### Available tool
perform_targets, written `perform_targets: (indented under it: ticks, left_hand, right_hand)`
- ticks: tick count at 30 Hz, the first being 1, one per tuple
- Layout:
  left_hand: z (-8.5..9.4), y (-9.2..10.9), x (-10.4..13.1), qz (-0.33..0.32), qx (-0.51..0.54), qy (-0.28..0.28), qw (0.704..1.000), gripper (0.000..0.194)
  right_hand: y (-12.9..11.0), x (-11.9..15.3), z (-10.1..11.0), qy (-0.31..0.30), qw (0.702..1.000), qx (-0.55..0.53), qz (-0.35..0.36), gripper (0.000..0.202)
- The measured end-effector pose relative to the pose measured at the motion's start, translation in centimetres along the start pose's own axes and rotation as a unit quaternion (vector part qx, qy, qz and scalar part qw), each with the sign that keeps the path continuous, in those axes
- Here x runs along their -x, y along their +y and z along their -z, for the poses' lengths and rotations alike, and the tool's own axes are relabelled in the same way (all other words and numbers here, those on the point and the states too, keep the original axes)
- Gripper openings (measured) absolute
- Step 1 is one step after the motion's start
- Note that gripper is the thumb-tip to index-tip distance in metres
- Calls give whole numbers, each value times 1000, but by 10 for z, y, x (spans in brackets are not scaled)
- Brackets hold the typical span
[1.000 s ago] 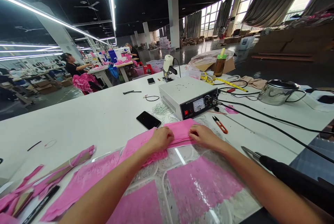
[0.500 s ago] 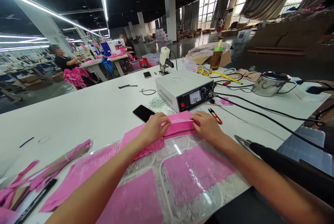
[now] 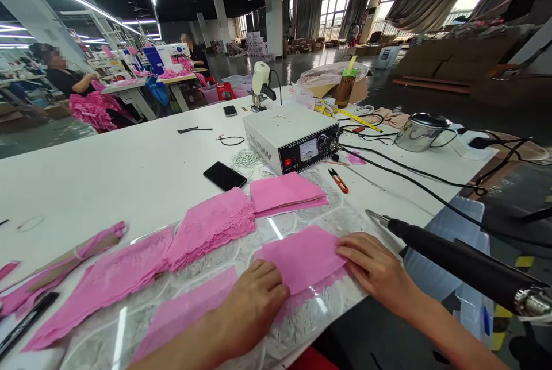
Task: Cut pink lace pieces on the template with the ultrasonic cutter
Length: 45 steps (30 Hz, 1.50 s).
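Note:
A pink fabric piece [image 3: 304, 255] lies over another pink piece on the clear patterned mat [image 3: 233, 258]. At its left edge is my left hand [image 3: 259, 295], fingers curled and closed on the fabric. My right hand [image 3: 373, 261] pinches its right edge between thumb and fingers. Beyond my hands sit a plain pink stack [image 3: 287, 192] and a lace-edged pink stack [image 3: 213, 223]. More lacy pink fabric [image 3: 107, 278] spreads to the left. Nearer to me, another pink piece [image 3: 185, 307] is partly covered by my left arm.
A control box [image 3: 293, 134] stands behind the stacks, with a phone [image 3: 224, 176] and orange snips [image 3: 338, 180] near it. A black handheld tool [image 3: 448, 255] with a pointed tip extends in from the right. A glass mug [image 3: 422, 131] and cables sit back right.
Both hands have come nearer to me from the plain stack, bringing a pink piece over the one on the mat. The view has shifted, and the stacks are now uncovered.

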<state>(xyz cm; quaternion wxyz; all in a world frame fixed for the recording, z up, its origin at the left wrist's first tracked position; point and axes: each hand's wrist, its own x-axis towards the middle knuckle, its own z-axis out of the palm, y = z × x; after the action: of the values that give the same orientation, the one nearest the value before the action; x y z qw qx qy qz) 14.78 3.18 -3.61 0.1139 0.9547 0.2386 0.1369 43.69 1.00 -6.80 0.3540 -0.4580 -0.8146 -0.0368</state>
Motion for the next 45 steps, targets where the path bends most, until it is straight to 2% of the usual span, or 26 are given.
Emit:
perform_targets:
  ticks: [4,7,11,14,18,22,32,39,45]
  left_hand:
    - [2,2,-1,-8,0,-3,1000,23]
    - [4,2,-4,-10,16,-2,1000,21]
    - [5,-1,-11,-35,13,52,998,24]
    - [3,-2,-14,-63,-7,66,996,24]
    - [-1,-2,-14,-62,-17,55,996,23]
    - [-3,-1,-12,-61,-16,61,996,24]
    - [-6,-1,-11,-59,-27,60,996,24]
    - [-6,-2,-11,-63,-30,59,996,26]
    - [-5,-2,-12,-64,-24,64,996,25]
  right_hand:
    - [0,1,8,-18,999,-28,-26,26]
    - [6,3,11,-18,995,-51,-88,24]
    - [15,2,8,-19,980,-39,-197,20]
    - [17,-8,1,-42,974,-29,-221,19]
    - [13,-22,-3,-68,970,-21,-231,13]
    - [10,-27,-5,-84,969,-15,-231,17]
    - [11,-18,-9,-65,982,-9,-177,20]
    - [4,-10,-2,-71,982,-3,-173,16]
    - [3,-10,-6,-56,986,7,-156,19]
